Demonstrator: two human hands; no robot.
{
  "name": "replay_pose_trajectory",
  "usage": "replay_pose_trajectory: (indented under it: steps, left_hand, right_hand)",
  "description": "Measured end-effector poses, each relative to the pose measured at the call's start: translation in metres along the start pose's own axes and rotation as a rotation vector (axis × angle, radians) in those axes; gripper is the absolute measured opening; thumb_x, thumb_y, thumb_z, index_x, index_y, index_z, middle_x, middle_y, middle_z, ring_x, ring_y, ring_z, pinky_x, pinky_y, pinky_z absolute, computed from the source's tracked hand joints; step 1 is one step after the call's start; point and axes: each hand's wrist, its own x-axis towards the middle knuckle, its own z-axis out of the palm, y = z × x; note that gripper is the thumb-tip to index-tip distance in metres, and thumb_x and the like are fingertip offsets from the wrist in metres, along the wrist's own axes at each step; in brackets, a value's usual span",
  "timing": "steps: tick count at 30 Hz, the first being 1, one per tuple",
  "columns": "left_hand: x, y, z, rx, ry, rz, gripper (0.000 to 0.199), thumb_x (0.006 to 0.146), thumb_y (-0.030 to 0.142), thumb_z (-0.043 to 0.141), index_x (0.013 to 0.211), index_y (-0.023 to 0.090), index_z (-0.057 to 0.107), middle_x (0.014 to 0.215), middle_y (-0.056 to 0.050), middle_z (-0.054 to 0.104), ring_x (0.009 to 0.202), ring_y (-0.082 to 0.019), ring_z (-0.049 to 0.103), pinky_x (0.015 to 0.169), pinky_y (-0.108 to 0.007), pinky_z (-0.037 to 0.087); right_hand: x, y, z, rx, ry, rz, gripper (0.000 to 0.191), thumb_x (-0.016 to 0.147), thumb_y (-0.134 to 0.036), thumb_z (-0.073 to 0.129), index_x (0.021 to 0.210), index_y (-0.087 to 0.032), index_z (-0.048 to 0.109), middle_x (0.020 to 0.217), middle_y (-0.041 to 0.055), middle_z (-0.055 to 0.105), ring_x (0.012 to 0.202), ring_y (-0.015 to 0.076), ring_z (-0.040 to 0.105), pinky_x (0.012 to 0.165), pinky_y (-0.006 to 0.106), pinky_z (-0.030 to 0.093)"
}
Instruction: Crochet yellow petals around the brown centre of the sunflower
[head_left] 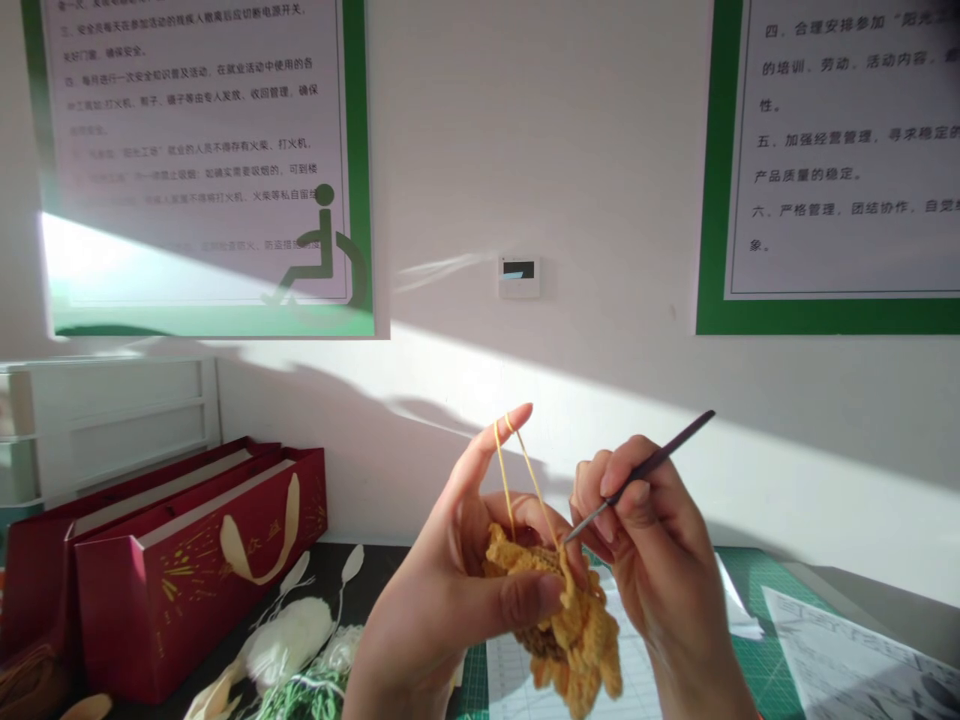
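Note:
My left hand (480,570) pinches a yellow crocheted piece (581,640) with petal-like flaps and a brownish middle. Its raised index finger carries a loop of yellow yarn (529,465) that runs down to the piece. In my right hand (645,530) is a crochet hook (664,452) with a dark handle and grey shaft, held like a pen. The hook's tip meets the yarn at the upper edge of the crochet work, close to the left fingers. Whether the tip sits inside a stitch is too small to tell.
Red gift bags (202,560) stand at the left before a white drawer unit (142,420). White yarn (289,640) and green yarn (304,695) lie beside them. Printed sheets (855,660) rest on a green cutting mat (765,580). Behind is a wall with posters (360,200) and a small panel (519,278).

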Motion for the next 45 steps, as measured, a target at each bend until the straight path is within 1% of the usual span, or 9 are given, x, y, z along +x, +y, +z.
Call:
replay_pose_trajectory:
  steps: [3, 6, 10, 16, 21, 24, 32, 40, 45]
  left_hand:
    - [0.0, -0.001, 0.0, -0.017, -0.054, 0.002, 0.096, 0.077, 0.013, 0.086, 0.158, 0.032, 0.04, 0.081, -0.006, 0.074, 0.064, -0.017, 0.068, 0.057, -0.025, 0.051]
    - [-0.001, -0.001, 0.002, 0.037, -0.017, 0.029, 0.087, 0.078, 0.009, 0.085, 0.153, 0.03, 0.048, 0.083, -0.006, 0.073, 0.067, -0.017, 0.068, 0.06, -0.025, 0.053]
    - [-0.005, 0.001, 0.008, 0.108, 0.104, 0.067, 0.078, 0.08, 0.008, 0.085, 0.148, 0.031, 0.054, 0.09, -0.004, 0.071, 0.075, -0.018, 0.069, 0.065, -0.028, 0.057]
    - [-0.005, 0.003, 0.008, 0.144, 0.179, 0.095, 0.079, 0.082, 0.014, 0.085, 0.15, 0.035, 0.051, 0.091, -0.001, 0.066, 0.072, -0.015, 0.065, 0.063, -0.026, 0.054]
    - [-0.006, 0.004, 0.007, 0.168, 0.177, 0.089, 0.066, 0.084, 0.016, 0.084, 0.144, 0.031, 0.059, 0.095, -0.003, 0.068, 0.08, -0.017, 0.067, 0.068, -0.026, 0.054]
    - [-0.005, 0.003, 0.007, 0.176, 0.181, 0.091, 0.067, 0.084, 0.017, 0.084, 0.145, 0.029, 0.058, 0.093, -0.003, 0.067, 0.078, -0.017, 0.066, 0.067, -0.026, 0.054]
    - [-0.003, -0.001, 0.009, 0.172, 0.186, 0.178, 0.086, 0.084, 0.013, 0.083, 0.155, 0.038, 0.04, 0.097, -0.001, 0.067, 0.074, -0.014, 0.064, 0.066, -0.026, 0.056]
    - [-0.004, 0.002, 0.011, 0.198, 0.231, 0.186, 0.11, 0.08, 0.015, 0.086, 0.161, 0.05, 0.021, 0.082, 0.003, 0.063, 0.064, -0.015, 0.065, 0.057, -0.027, 0.056]
    - [-0.003, 0.001, 0.016, 0.175, 0.335, 0.2, 0.111, 0.074, 0.013, 0.091, 0.159, 0.046, 0.029, 0.082, 0.004, 0.064, 0.067, -0.015, 0.064, 0.06, -0.026, 0.057]
  right_hand:
    - [0.0, 0.0, 0.004, 0.041, 0.032, 0.065, 0.022, 0.101, -0.039, 0.06, 0.084, -0.025, 0.061, 0.062, -0.0062, 0.043, 0.05, 0.0091, 0.031, 0.04, 0.02, 0.022]
    - [0.0, 0.002, 0.007, 0.084, 0.088, 0.188, 0.027, 0.099, -0.04, 0.062, 0.078, -0.023, 0.059, 0.058, -0.0071, 0.042, 0.047, 0.0076, 0.028, 0.041, 0.02, 0.022]
    - [0.001, 0.005, 0.006, 0.05, 0.152, 0.329, 0.033, 0.093, -0.047, 0.071, 0.076, -0.021, 0.059, 0.061, -0.0047, 0.051, 0.052, 0.0086, 0.042, 0.048, 0.022, 0.031]
    - [0.002, 0.009, 0.006, 0.095, 0.124, 0.33, 0.037, 0.087, -0.042, 0.08, 0.076, -0.022, 0.051, 0.066, -0.0046, 0.057, 0.062, 0.0103, 0.049, 0.06, 0.022, 0.042]
    - [0.001, 0.011, 0.017, 0.213, 0.22, 0.34, 0.035, 0.085, -0.042, 0.081, 0.075, -0.02, 0.055, 0.068, -0.0043, 0.057, 0.063, 0.009, 0.052, 0.061, 0.02, 0.044]
    - [0.001, 0.011, 0.016, 0.203, 0.243, 0.354, 0.036, 0.084, -0.042, 0.082, 0.075, -0.02, 0.055, 0.069, -0.0044, 0.057, 0.064, 0.009, 0.052, 0.063, 0.021, 0.046]
    - [-0.001, 0.009, 0.004, -0.103, 0.096, 0.254, 0.03, 0.09, -0.043, 0.076, 0.078, -0.022, 0.059, 0.085, -0.0026, 0.059, 0.075, 0.0112, 0.054, 0.069, 0.024, 0.045]
    - [0.001, 0.007, -0.003, -0.284, -0.057, 0.081, 0.019, 0.088, -0.031, 0.079, 0.082, -0.024, 0.062, 0.082, -0.0033, 0.062, 0.077, 0.0118, 0.06, 0.069, 0.025, 0.047]
    - [0.002, 0.006, 0.0, -0.465, -0.053, -0.137, 0.012, 0.093, -0.024, 0.071, 0.085, -0.024, 0.062, 0.083, -0.0024, 0.063, 0.076, 0.0129, 0.063, 0.067, 0.027, 0.051]
